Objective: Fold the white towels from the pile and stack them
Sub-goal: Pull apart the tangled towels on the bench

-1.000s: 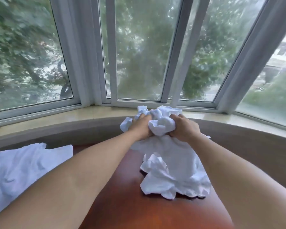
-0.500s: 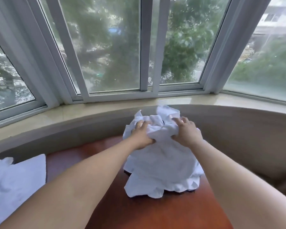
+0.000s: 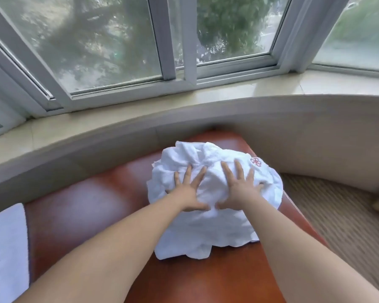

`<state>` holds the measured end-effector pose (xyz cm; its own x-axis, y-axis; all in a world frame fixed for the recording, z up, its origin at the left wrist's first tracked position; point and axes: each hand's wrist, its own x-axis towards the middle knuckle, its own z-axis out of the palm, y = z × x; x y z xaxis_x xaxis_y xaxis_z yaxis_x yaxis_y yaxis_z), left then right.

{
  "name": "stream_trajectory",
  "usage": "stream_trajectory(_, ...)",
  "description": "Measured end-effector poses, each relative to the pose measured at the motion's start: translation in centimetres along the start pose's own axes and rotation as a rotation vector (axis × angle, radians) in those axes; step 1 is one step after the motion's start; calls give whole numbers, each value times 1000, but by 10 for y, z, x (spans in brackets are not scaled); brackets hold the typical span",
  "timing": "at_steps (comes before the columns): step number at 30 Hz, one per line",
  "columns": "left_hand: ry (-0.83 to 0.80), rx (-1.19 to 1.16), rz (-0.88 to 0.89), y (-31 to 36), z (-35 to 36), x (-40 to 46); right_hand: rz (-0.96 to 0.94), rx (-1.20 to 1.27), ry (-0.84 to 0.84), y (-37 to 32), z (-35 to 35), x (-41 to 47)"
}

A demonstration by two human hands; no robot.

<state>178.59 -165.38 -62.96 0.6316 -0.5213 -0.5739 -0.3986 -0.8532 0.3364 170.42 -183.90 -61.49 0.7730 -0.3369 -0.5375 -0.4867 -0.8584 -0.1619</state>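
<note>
Both hands flat on the crumpled white towel pile.

The white towel pile (image 3: 208, 215) lies rumpled on the far right part of the reddish-brown bench (image 3: 79, 215). Your left hand (image 3: 189, 193) and right hand (image 3: 236, 189) press on its top side by side, thumbs nearly meeting; each grip is fully spread, fingers straight, closing on nothing. A red embroidered mark (image 3: 255, 161) shows at the pile's far right edge. Another white cloth (image 3: 6, 254) lies at the bench's left end, below the window sill (image 3: 118, 114).
</note>
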Motion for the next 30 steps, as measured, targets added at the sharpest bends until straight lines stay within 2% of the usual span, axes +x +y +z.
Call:
stream_trajectory(5,-17,21,-23,7,6,33,-40,13,61,13,12,28)
stream_trajectory(10,-62,2,-52,4,3,56,-62,13,52,14,9,57)
stream_trajectory(16,-30,-11,-57,2,7,63,-65,-10,100,15,14,62)
stream_trajectory(22,-12,40,-114,14,6,29,1,-120,113,0,11,28)
stream_trajectory(26,19,45,-88,15,-8,-8,25,-124,88,-15,-2,-1)
stream_trajectory(30,78,94,-86,1,-29,-52,-35,-157,155,-39,-18,-35)
